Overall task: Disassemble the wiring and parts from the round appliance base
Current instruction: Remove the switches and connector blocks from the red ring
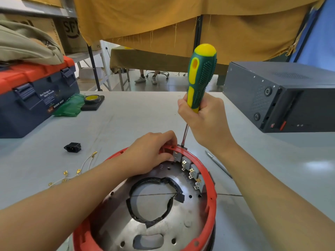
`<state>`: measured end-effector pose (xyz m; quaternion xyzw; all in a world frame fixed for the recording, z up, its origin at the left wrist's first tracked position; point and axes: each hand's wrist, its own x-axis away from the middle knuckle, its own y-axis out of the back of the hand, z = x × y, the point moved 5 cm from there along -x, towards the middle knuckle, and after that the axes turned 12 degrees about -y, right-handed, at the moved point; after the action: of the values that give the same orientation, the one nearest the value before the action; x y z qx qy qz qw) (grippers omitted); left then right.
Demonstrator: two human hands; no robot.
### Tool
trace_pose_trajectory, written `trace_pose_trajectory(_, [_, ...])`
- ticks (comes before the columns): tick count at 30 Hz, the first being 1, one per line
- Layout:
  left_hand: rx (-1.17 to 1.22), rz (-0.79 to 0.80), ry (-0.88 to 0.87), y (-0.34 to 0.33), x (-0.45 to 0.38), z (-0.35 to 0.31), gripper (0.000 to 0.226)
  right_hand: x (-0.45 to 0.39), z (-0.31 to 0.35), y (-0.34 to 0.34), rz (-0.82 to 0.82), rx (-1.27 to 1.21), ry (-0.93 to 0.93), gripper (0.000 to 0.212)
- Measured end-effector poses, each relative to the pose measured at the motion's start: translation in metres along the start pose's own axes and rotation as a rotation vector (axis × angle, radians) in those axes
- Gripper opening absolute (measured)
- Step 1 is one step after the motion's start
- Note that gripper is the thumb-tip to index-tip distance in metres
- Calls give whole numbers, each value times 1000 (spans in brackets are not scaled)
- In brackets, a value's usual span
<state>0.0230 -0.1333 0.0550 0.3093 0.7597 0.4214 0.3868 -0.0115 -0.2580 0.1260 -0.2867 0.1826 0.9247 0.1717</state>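
While the round appliance base (208,211) lies on the grey table (136,115) at the near edge, both hands work at its far rim.
Base: red plastic ring around a silver metal plate with a large centre hole edged in black tape.
Inside the base: a row of small switches (190,171) with brass tabs stands along the right inner rim.
Left hand (152,153): fingers curled over the far rim, gripping the red ring beside the first switch.
Right hand (203,116): wrapped around the lower handle of a green and yellow screwdriver (201,77), held almost upright, its tip at the rim just beside the left fingers.
Loose parts: a black power socket (72,147) and white wires with brass terminals (78,171) lie on the table left of the base.
Toolbox (34,98): dark blue with a red lid, latched shut, contents hidden; a beige cloth lies on top.
Writing: the toolbox label reads "WING BOX"; a cardboard box (70,31) on the shelf behind shows "SF".
Other: a yellow tape roll (92,99) sits on a black pad; a dark metal case (282,95) stands at right.
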Motion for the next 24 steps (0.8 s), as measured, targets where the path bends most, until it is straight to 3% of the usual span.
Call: trace_pose_trajectory(24, [-132, 31, 2, -5, 1, 3, 29, 0, 0, -2, 7, -4, 2, 35])
